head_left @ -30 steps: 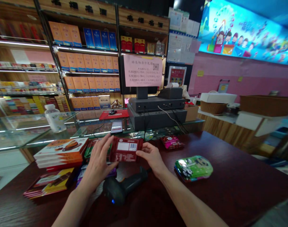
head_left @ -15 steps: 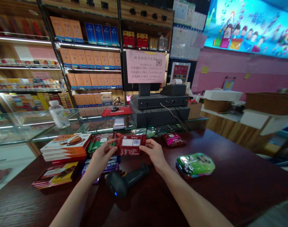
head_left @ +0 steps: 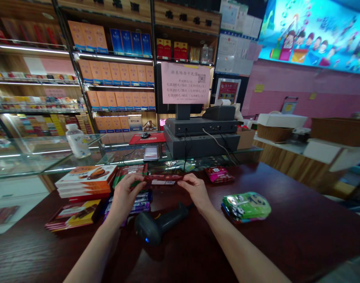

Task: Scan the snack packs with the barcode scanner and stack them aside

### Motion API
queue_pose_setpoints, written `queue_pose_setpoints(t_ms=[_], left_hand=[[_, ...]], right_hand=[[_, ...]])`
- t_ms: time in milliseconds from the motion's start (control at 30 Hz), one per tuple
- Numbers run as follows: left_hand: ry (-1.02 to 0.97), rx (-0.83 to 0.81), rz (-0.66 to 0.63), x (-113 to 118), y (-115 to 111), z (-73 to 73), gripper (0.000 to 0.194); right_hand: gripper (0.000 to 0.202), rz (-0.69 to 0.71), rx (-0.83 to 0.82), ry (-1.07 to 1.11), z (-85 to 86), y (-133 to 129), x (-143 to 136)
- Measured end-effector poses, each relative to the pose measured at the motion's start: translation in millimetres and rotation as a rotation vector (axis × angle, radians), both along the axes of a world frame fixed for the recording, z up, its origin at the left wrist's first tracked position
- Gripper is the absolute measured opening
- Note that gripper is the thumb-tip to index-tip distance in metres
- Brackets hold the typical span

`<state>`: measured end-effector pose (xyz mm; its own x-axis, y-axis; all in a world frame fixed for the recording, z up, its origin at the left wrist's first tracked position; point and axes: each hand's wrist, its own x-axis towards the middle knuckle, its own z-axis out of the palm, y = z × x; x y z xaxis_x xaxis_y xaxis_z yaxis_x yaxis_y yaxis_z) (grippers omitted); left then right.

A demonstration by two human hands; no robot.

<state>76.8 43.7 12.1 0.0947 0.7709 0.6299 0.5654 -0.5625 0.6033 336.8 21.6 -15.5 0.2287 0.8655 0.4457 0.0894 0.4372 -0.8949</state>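
The left hand's [head_left: 126,192] thumb and fingers pinch one end of a dark red packet [head_left: 163,181]; the right hand's [head_left: 196,190] thumb and fingertips are clamped on the other end. The packet spans the gap between them over the dark tabletop [head_left: 298,196] — tilted, so its labelled face looks narrow. From the packet, a barcode scanner [head_left: 160,226] lies at six o'clock and purple packets [head_left: 143,206] at eight, near the left hand. A pink packet [head_left: 218,175] sits at three, with green panda packs [head_left: 247,206] slightly below that. Farther out, stacked boxes [head_left: 85,177] lie at nine and a bottle [head_left: 78,142] stands at ten.
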Motion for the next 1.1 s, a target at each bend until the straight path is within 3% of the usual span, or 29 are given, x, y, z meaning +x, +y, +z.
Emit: queue_pose_setpoints(t_ms=[100, 267, 467, 733, 933, 1100], left_hand=[[0.063, 0.127, 0.064, 1.0, -1.8, 0.9, 0.023], [0.185, 0.187, 0.112, 0.3, -6.4, 1.1, 0.020], [0.250, 0.233, 0.184, -0.2, -10.9, 3.7, 0.021], [0.042, -0.046, 0.075, 3.5, -10.3, 10.8, 0.028], [-0.192, -0.307, -0.105, 8.9, 4.1, 17.2, 0.039], [-0.182, -0.389, -0.191, 19.7, 9.7, 32.1, 0.051]], right_hand=[[0.012, 0.054, -0.040, 0.007, 0.9, -1.0, 0.5], [0.018, 0.192, -0.051, 0.055, 1.8, -3.5, -0.8], [0.017, 0.184, -0.016, 0.037, -1.8, -1.8, 1.6], [0.022, 0.208, -0.023, 0.014, -7.7, 7.5, 9.6], [0.024, 0.252, -0.080, 0.010, 2.8, 13.2, 21.7], [0.027, 0.214, -0.074, 0.003, 11.6, 12.8, 31.2]])
